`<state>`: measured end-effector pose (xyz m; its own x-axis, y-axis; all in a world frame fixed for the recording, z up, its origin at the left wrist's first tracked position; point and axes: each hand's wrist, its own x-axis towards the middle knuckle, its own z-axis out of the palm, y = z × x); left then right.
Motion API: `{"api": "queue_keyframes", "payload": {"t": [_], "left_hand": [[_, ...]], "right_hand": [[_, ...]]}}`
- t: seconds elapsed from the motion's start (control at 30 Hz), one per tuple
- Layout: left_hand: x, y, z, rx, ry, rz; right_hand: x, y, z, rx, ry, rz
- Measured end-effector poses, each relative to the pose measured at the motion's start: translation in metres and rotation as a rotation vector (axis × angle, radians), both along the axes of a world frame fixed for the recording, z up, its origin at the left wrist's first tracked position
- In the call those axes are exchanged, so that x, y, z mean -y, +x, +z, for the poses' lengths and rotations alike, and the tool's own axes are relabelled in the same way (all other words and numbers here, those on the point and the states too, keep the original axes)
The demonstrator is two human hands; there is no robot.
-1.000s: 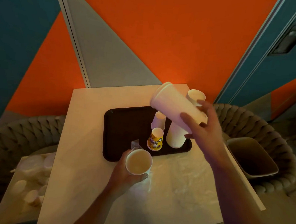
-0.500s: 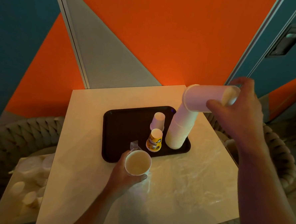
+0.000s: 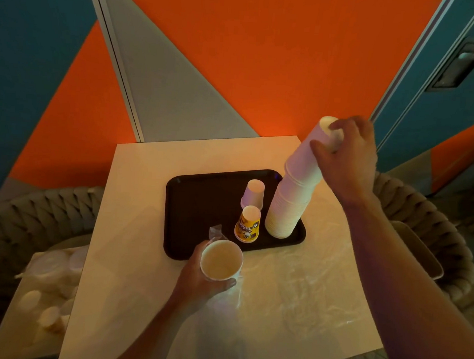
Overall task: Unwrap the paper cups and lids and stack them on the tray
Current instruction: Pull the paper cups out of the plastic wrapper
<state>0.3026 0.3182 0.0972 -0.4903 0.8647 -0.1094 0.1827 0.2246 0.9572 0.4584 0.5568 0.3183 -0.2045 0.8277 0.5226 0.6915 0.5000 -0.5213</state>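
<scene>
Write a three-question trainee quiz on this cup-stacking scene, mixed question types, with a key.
1. True or false: the tall stack of white paper cups stands on the dark brown plastic tray.
2. Which hand grips the open-mouthed white paper cup near the tray's front edge?
A. left hand
B. right hand
C. neither
3. Fill in: the small yellow printed paper cup stands upside down on the tray, just in front of the small ____ paper cup.

Key: 1 true; 2 A; 3 white. The right hand grips the top of the tall stack.
</scene>
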Motion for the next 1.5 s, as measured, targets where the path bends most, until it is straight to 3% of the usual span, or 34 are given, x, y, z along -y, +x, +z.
{"api": "queue_keyframes", "payload": {"t": [0.2, 0.4, 0.53, 0.67, 0.77, 0.9, 1.07, 1.5], "left_hand": [[0.000, -0.001, -0.002, 0.004, -0.001, -0.004], [0.001, -0.002, -0.003, 0.010, 0.007, -0.002], [0.000, -0.001, -0.003, 0.013, 0.007, -0.009], [-0.001, 0.000, -0.002, 0.011, 0.014, 0.002], [-0.001, -0.001, -0.004, 0.013, 0.018, 0.022], [-0.002, 0.000, -0.004, -0.007, 0.020, 0.015], [-0.003, 0.001, -0.005, -0.016, 0.022, 0.021], [-0.004, 0.000, -0.011, 0.012, 0.013, 0.037]], "right_hand": [[-0.002, -0.007, -0.043, 0.220, -0.142, 0.066], [-0.008, -0.008, -0.033, 0.269, -0.132, 0.055], [0.017, -0.012, -0.037, 0.189, -0.017, 0.065], [0.057, -0.020, -0.055, 0.156, -0.111, 0.432], [0.085, -0.024, -0.080, 0.309, -0.331, 0.690], [0.103, -0.025, -0.116, 0.556, -0.564, 0.795], [0.108, -0.033, -0.151, 0.598, -0.599, 0.818], [0.102, -0.041, -0.163, 0.529, -0.577, 0.798]]}}
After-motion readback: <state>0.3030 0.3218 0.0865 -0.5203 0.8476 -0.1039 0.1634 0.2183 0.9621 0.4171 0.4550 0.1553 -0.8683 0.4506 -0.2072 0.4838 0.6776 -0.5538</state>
